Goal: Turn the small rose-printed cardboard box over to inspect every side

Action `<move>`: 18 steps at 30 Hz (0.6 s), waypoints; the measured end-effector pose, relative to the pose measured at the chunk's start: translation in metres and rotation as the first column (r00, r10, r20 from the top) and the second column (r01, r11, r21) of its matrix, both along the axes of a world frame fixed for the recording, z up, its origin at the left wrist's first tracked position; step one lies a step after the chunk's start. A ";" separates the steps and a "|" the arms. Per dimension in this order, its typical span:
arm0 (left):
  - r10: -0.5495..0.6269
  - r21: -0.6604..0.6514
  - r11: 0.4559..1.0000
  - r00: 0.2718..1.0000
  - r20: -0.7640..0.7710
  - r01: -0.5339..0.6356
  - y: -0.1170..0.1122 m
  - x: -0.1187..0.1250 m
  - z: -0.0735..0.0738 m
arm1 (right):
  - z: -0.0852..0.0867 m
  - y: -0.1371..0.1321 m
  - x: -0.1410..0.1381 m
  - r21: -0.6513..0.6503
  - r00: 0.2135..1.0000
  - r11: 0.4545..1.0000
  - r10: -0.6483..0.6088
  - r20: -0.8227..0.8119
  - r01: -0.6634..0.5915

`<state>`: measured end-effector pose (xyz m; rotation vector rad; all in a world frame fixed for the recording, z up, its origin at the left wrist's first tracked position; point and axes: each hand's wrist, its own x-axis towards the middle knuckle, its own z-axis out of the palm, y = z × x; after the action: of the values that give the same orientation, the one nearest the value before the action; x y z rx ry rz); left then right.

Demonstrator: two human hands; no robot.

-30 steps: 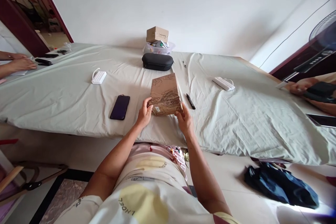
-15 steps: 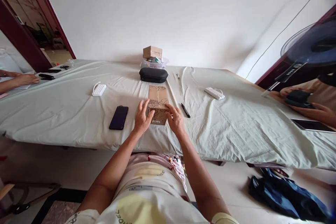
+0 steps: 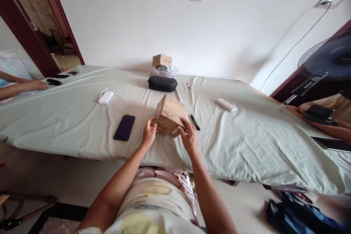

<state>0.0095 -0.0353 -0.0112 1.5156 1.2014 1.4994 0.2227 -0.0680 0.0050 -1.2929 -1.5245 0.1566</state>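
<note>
Brown cardboard box (image 3: pixel 171 115) w/ black scribbles, tilted, on wearer's side of black oblong case (image 3: pixel 162 84). L hand (image 3: pixel 148 133): fingers grasping box's L side; R hand (image 3: pixel 189 135): same, R side. Slim black pen (image 3: pixel 195 122) nearer wearer than case, to R.

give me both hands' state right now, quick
Left hand: holding the scribbled cardboard box at its left.
Right hand: holding that box at its right.

I'm getting soft, pale light across the wall (image 3: pixel 131 18), a faint shadow at 2 o'clock, and a dim doorway (image 3: pixel 33 11) at 10. The cardboard box (image 3: pixel 170 111) reads fairly crisp centrally; blue cloth (image 3: pixel 296 210) at 4 smears, and my wide lens bows the tabletop (image 3: pixel 76 131).
</note>
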 end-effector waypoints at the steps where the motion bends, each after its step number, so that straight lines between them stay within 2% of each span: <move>1: 0.037 -0.030 0.999 0.998 -0.059 -0.039 0.000 -0.002 -0.003 | 0.005 -0.001 0.001 0.014 0.999 1.000 -0.015 0.035 0.015; 4: 0.103 -0.028 0.993 0.972 -0.211 -0.112 -0.003 -0.008 -0.007 | 0.011 -0.004 -0.002 0.000 0.992 1.000 -0.001 0.125 0.001; 9: 0.011 0.198 0.979 0.965 -0.262 0.042 -0.010 -0.006 0.004 | 0.004 -0.004 -0.009 -0.013 0.993 1.000 0.022 0.112 -0.021; 13: 0.025 0.274 0.961 0.965 -0.261 0.049 -0.008 -0.005 0.013 | -0.001 -0.010 -0.015 -0.010 0.995 0.999 0.043 0.093 -0.042; 15: 0.059 0.277 0.961 0.962 -0.268 0.018 -0.005 -0.010 0.015 | -0.004 -0.017 -0.020 -0.011 0.994 0.996 0.091 0.063 -0.091; 18: 0.240 0.299 0.944 0.912 -0.333 -0.139 -0.003 -0.014 0.016 | -0.009 -0.026 -0.030 0.020 0.985 0.985 0.171 0.029 -0.172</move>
<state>-0.0049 -0.0387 0.0044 1.9759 1.4384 1.6052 0.1926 -0.0938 -0.0040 -1.1498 -1.6564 0.2329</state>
